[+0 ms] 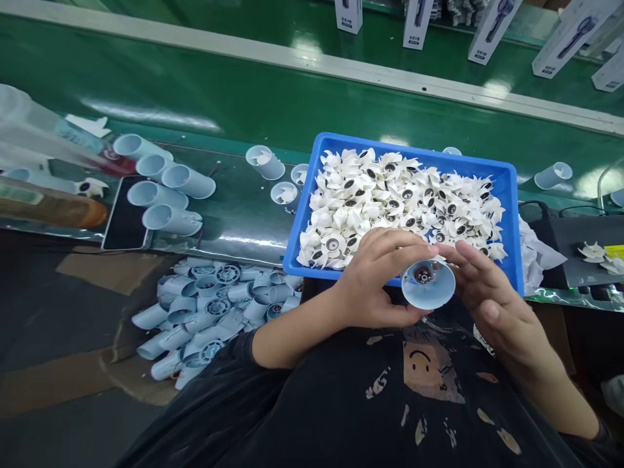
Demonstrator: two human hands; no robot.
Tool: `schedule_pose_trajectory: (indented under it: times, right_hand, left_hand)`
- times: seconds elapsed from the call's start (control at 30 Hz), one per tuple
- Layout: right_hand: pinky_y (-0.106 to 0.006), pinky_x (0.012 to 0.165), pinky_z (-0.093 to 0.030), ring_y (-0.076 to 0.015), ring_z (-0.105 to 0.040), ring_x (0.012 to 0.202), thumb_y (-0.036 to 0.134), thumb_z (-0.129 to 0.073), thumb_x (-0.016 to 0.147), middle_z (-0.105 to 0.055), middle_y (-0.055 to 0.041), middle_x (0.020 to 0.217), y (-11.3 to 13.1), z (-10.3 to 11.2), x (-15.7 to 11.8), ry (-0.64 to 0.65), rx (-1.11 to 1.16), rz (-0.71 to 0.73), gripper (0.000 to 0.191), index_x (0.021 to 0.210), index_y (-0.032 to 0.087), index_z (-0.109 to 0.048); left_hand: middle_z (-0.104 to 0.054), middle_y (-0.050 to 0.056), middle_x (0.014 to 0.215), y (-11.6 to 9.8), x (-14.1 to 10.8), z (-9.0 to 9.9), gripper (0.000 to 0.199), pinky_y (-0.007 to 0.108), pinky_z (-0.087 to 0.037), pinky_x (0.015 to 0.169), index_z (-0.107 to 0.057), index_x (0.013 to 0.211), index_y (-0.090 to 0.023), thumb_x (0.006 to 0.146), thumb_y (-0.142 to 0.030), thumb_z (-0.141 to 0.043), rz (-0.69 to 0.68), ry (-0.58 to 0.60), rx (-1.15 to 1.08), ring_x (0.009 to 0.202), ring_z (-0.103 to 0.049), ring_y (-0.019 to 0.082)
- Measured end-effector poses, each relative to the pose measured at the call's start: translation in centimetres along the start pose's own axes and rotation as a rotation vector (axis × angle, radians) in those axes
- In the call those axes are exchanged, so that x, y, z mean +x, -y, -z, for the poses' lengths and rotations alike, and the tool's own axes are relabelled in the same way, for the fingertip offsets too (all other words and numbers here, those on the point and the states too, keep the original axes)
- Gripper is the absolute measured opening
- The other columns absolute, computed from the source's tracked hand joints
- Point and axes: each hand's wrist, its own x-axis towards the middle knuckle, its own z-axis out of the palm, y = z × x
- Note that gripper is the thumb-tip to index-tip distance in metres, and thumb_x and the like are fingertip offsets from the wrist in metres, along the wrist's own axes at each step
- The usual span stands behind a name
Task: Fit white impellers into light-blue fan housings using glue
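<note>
A light blue plastic fan housing (436, 296) is held in front of my chest, its round open end facing up toward me. Down inside the tube a coppery motor coil shows. My left hand (373, 276) is closed round the housing from the left, thumb below and fingers above. My right hand (502, 305) is at its right side with fingers stretched out; whether the fingertips touch the tube I cannot tell. Just beyond both hands, a blue tray (510, 214) holds a heap of white fan impellers (390, 195) with dark hubs.
Light blue housings (180, 182) lie at the left of the bench beside a phone (124, 218) and bottles (53, 201). Below, a carton is full of more housings (209, 312). Boxes (492, 29) stand across the green conveyor (234, 84). A dark device (585, 240) sits at right.
</note>
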Motion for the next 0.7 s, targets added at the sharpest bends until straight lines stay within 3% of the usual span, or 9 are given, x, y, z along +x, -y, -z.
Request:
schedule_pose_trajectory:
  times: [0.07,0.27,0.47,0.7]
  right_hand:
    - [-0.033,0.112,-0.041,-0.0199,-0.036,0.142,0.041,-0.059,0.095,-0.041,0.0022,0.15,0.1,-0.3,0.2,0.019,-0.088,0.017,0.05,0.142,0.042,-0.043]
    - [-0.027,0.101,-0.051,-0.0152,-0.057,0.119,0.034,-0.061,0.094,-0.05,-0.0005,0.14,0.2,-0.9,0.9,0.063,-0.173,0.009,0.049,0.14,0.041,-0.045]
    - [-0.026,0.097,-0.053,-0.0137,-0.058,0.117,0.034,-0.058,0.097,-0.051,0.0021,0.14,0.1,-1.2,1.1,0.087,-0.103,-0.011,0.045,0.138,0.043,-0.045]
    - [-0.021,0.103,-0.048,-0.0108,-0.054,0.124,0.035,-0.056,0.098,-0.049,0.0053,0.144,-0.2,-1.0,1.2,0.094,-0.075,-0.009,0.043,0.139,0.044,-0.044]
  left_hand:
    - [-0.066,0.008,0.11,-0.1,0.0,0.1,0.048,0.039,-0.047,0.086,-0.05,0.123,-0.024,0.08,-0.037,-0.066,-0.011,-0.001,0.003,0.099,-0.064,0.023]
    - [-0.066,0.008,0.109,-0.3,-0.1,0.2,0.046,0.039,-0.048,0.085,-0.051,0.123,-0.024,0.081,-0.036,-0.065,-0.011,-0.013,0.017,0.097,-0.064,0.022]
    - [-0.066,0.008,0.108,-0.3,-0.1,0.4,0.044,0.038,-0.048,0.085,-0.051,0.122,-0.023,0.083,-0.039,-0.064,0.004,-0.009,0.041,0.097,-0.063,0.022]
    - [-0.066,0.007,0.106,-0.5,-0.1,0.3,0.043,0.037,-0.047,0.083,-0.052,0.121,-0.021,0.084,-0.041,-0.064,0.024,-0.009,0.045,0.095,-0.063,0.021]
